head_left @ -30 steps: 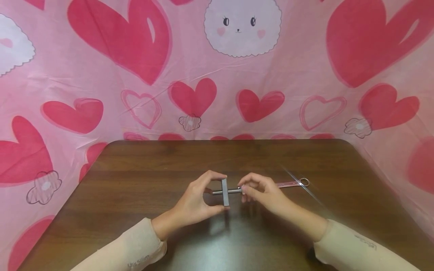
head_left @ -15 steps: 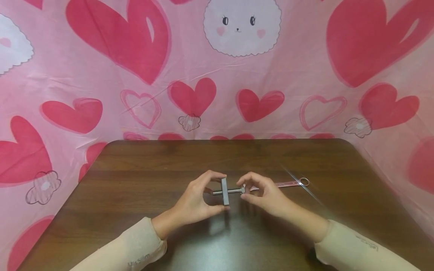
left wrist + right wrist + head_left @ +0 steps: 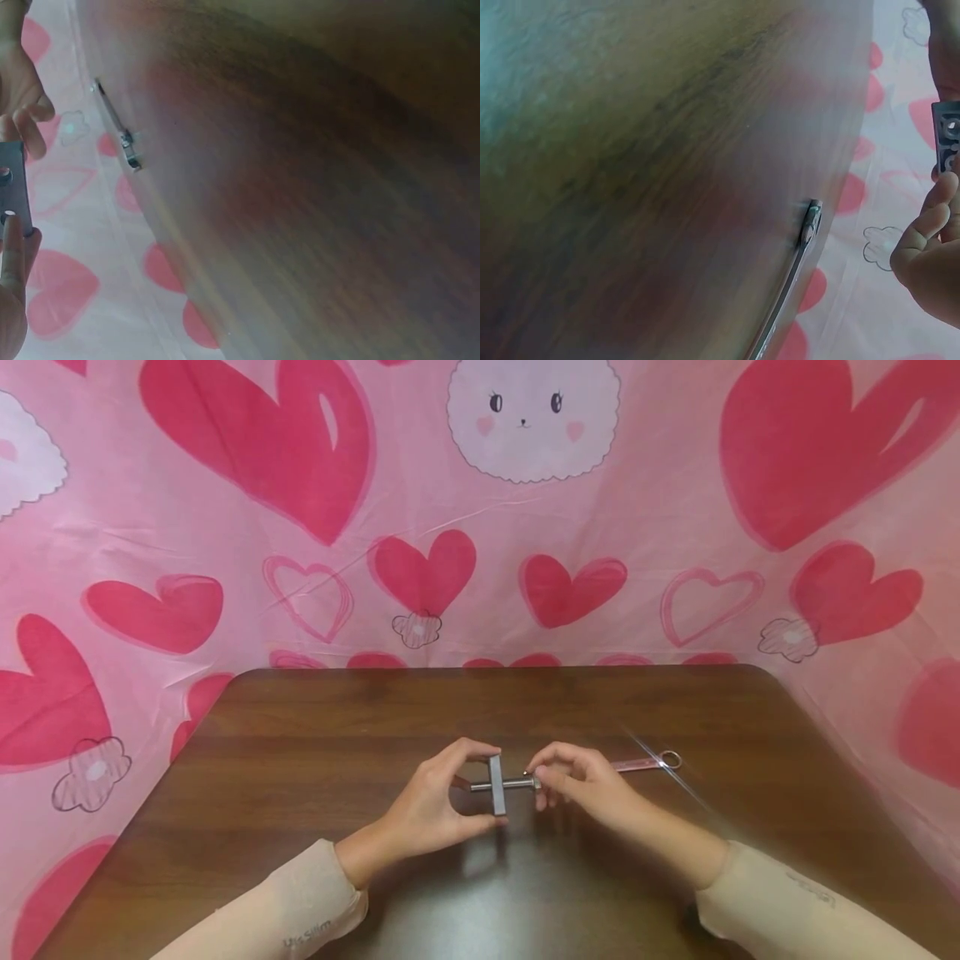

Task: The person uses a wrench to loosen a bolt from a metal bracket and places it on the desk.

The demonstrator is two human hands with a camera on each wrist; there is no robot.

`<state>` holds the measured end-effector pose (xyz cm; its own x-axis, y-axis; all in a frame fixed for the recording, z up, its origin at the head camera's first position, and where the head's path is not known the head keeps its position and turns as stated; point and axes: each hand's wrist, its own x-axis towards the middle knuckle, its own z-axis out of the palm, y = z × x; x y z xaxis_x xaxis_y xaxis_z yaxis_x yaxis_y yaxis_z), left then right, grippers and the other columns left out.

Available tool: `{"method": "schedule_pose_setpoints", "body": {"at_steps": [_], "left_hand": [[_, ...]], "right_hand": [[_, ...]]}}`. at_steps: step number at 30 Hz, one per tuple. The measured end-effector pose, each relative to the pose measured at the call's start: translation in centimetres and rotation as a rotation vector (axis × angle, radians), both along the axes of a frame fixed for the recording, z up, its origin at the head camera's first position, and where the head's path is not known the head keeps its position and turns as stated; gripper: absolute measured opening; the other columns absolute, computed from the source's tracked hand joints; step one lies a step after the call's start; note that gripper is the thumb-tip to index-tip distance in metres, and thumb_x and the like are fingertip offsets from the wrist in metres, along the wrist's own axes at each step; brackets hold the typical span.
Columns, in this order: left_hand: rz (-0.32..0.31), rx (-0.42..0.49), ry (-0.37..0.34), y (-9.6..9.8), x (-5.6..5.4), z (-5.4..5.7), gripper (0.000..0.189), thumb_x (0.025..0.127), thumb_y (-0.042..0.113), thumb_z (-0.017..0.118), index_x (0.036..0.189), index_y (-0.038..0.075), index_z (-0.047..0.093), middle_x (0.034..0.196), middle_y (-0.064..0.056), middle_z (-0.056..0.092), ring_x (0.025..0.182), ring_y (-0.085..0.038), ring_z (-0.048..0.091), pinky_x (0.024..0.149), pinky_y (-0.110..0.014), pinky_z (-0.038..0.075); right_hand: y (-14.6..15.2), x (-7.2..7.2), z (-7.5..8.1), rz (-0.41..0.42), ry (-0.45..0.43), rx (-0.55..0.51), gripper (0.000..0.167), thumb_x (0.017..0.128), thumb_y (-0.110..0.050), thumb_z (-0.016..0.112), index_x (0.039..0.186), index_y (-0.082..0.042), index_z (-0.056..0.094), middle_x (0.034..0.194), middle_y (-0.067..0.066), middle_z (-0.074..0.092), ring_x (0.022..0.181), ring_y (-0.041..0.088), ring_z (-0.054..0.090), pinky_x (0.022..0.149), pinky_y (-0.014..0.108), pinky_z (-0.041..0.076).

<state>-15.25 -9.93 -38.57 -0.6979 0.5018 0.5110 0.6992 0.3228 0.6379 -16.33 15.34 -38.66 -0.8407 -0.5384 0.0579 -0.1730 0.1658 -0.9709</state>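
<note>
A grey metal plate (image 3: 497, 785) stands on edge above the table, gripped at its top and bottom by my left hand (image 3: 427, 802). Through it runs a long silver bolt (image 3: 517, 783), its far end poking out on the left. My right hand (image 3: 581, 777) pinches the bolt's head with thumb and fingers, partly covering it. Holes show in the plate (image 3: 13, 187) in the left wrist view, where a fingertip lies over the lower one. The right wrist view has the plate (image 3: 948, 135) at its edge, beside the curled fingers of the right hand (image 3: 930, 247).
Behind the right hand, a shiny wrench (image 3: 637, 765) with a ring-shaped end lies on the brown wooden table (image 3: 337, 718). A pink heart-patterned cloth (image 3: 495, 510) hangs around the table's back and sides.
Half a second ago the right thumb and fingers were spread apart off the bolt's head; now they have closed on it again. The left hand and plate have stayed in place.
</note>
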Motion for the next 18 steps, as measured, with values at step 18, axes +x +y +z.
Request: {"method": "schedule_pose_setpoints", "body": {"at_steps": [18], "left_hand": [[0.016, -0.005, -0.017, 0.07, -0.12, 0.07, 0.074, 0.065, 0.019, 0.094, 0.128, 0.011, 0.056, 0.118, -0.003, 0.067, 0.103, -0.017, 0.068, 0.077, -0.020, 0.060]], "right_hand": [[-0.41, 0.34, -0.27, -0.038, 0.177, -0.032, 0.028, 0.086, 0.005, 0.070, 0.112, 0.005, 0.061, 0.104, 0.015, 0.064, 0.081, 0.005, 0.058, 0.065, 0.021, 0.054]]}}
